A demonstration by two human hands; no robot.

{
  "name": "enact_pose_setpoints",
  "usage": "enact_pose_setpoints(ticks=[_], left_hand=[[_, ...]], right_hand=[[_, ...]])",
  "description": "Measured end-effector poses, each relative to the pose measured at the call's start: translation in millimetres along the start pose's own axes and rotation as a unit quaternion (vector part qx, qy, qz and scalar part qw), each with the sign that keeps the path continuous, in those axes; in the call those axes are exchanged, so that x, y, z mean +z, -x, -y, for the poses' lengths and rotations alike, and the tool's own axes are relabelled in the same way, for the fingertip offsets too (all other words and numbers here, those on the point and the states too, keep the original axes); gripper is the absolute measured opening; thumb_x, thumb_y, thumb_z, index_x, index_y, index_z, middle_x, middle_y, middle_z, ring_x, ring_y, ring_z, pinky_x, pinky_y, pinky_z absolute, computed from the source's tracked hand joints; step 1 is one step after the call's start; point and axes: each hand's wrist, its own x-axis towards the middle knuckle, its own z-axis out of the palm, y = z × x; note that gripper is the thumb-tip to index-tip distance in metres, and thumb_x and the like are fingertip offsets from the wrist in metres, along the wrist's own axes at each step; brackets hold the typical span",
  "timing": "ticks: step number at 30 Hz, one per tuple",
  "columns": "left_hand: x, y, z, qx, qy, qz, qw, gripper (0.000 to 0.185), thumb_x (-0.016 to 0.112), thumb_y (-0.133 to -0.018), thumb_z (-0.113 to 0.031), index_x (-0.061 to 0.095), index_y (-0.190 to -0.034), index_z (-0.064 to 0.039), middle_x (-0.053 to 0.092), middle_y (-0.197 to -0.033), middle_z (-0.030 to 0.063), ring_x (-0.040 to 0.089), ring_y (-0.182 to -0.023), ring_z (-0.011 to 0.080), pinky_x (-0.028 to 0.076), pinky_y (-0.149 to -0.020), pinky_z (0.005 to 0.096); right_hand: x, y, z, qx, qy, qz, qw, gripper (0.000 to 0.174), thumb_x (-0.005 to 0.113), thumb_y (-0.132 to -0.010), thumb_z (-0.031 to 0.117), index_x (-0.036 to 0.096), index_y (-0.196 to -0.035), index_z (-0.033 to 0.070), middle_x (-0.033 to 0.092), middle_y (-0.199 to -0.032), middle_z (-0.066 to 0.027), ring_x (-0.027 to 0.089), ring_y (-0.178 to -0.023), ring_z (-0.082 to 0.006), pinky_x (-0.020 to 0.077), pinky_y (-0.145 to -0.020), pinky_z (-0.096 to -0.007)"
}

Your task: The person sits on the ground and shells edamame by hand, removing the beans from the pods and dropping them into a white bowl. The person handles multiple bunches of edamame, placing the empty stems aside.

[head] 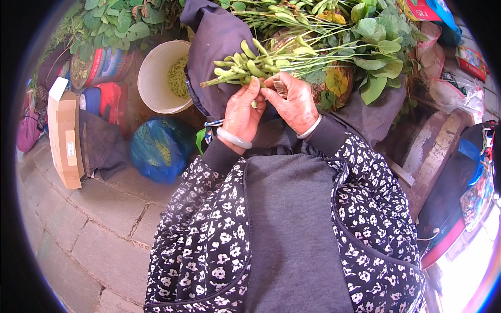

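Note:
My left hand (243,113) and my right hand (292,101) meet above my lap, fingertips pinching a green soybean pod (256,83) between them. Just beyond the fingers lies a bunch of soybean stalks with plump green pods (250,62); their stems and leaves run off to the right over my right hand. Bits of green show under the left fingers, partly hidden. Left of the hands stands a white bucket (146,78) with shelled green beans inside.
A blue plastic bag (158,150) with green contents sits on the paved ground, near a cardboard box (64,137). More soybean plants (113,19) are heaped at the upper left. On the right is a worn wooden stool (440,144), with plastic bags beyond it.

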Motion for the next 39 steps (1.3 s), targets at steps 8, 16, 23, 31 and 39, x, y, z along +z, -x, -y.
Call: enact_pose_setpoints(ticks=[8,16,23,31,39], left_hand=[[3,3,-1,0.021,-0.113,-0.054,0.992,0.017,0.061,-0.088,-0.023,0.062,-0.089,-0.006,0.057,-0.075,-0.0044,0.046,-0.063,0.0032,0.037,-0.055,0.0174],[2,1,7,0.09,-0.196,-0.06,0.975,0.018,0.061,-0.088,-0.021,0.061,-0.082,-0.004,0.056,-0.069,-0.0012,0.046,-0.057,0.0051,0.038,-0.052,0.019],[-9,-2,-3,0.049,-0.195,0.008,0.98,0.023,0.057,-0.09,-0.026,0.058,-0.083,-0.005,0.051,-0.067,-0.0029,0.044,-0.058,0.0043,0.035,-0.053,0.0173],[3,1,-8,0.044,-0.247,-0.024,0.968,0.027,0.067,-0.083,-0.027,0.059,-0.082,-0.001,0.058,-0.068,0.0016,0.046,-0.056,0.0041,0.036,-0.053,0.0172],[1,3,-9,0.052,-0.171,-0.046,0.983,0.017,0.059,-0.088,-0.021,0.06,-0.084,-0.004,0.055,-0.068,-0.0012,0.046,-0.056,0.0037,0.032,-0.047,0.0171]], right_hand=[[-7,13,12,-0.042,0.142,0.027,0.989,0.014,0.051,-0.089,0.011,0.054,-0.086,-0.002,0.056,-0.073,-0.0147,0.057,-0.07,-0.0309,0.0459,-0.065,-0.0362],[-18,6,21,0.125,0.027,0.124,0.984,0.019,0.053,-0.088,0.011,0.059,-0.1,-0.003,0.062,-0.073,-0.0071,0.055,-0.054,-0.0084,0.0433,-0.046,-0.0238],[-21,-3,8,0.307,-0.251,0.106,0.912,0.017,0.052,-0.089,0.009,0.059,-0.098,-0.003,0.062,-0.074,-0.0051,0.054,-0.057,-0.0062,0.0408,-0.045,-0.018],[-12,2,10,0.15,-0.056,0.106,0.981,0.014,0.051,-0.089,0.009,0.06,-0.093,-0.001,0.058,-0.071,-0.002,0.052,-0.057,-0.0058,0.0437,-0.05,-0.0206],[-12,1,14,0.043,0.084,0.078,0.992,0.017,0.056,-0.087,0.014,0.062,-0.095,0.0,0.063,-0.074,-0.0069,0.055,-0.056,-0.0092,0.0441,-0.052,-0.0238]])
